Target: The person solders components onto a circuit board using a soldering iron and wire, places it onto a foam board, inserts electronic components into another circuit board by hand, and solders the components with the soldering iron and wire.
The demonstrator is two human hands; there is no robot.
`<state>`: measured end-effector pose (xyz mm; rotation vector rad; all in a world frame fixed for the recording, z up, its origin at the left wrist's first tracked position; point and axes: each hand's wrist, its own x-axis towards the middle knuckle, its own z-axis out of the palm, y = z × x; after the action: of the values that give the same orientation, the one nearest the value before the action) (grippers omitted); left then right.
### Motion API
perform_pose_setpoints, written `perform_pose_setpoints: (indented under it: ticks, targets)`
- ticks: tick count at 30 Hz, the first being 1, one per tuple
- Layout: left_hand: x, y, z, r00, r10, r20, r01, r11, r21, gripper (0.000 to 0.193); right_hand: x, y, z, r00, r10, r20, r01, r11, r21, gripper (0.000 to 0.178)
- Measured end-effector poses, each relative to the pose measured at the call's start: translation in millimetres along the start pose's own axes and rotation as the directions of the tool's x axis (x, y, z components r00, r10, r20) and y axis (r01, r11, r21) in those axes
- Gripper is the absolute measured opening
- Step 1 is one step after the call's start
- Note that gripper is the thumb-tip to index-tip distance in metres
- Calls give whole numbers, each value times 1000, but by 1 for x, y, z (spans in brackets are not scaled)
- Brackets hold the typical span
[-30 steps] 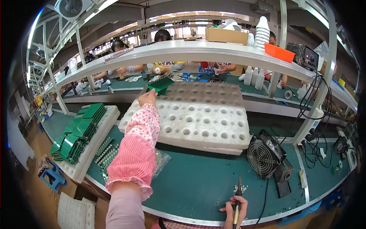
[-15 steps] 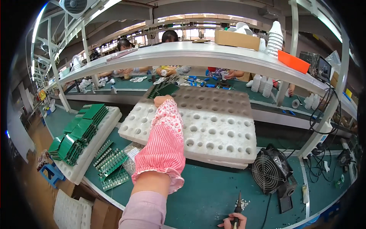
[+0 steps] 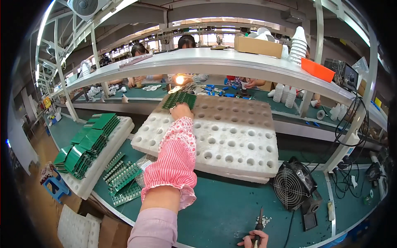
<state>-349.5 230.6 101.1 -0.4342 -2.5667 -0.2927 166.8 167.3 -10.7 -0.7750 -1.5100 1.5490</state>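
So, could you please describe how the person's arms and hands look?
The left arm has a mauve sleeve and a frilled, pink striped cover with a spotted end. The left hand and right hand are gloveless; no right sleeve shows.

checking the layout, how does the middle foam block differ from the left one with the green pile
The middle foam block looks wider than the left foam block. The left foam block is mostly covered by green boards; the middle foam block shows many open holes. The left hand is over the middle foam block, not the left one. Both show white foam.
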Motion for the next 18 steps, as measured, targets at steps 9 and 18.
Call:
perform_pose_setpoints:
  ticks: [9,18]
  targets:
    - [-2,-13,7,982,126,-137,-136,989,-63,29,-6,-2,3,994,111,-8,-111,993,28,31]
    - [-137,-130,-149,789,574,-220,-612,766,-197,39,5,8,10,998,-65,11,64,997,44,24]
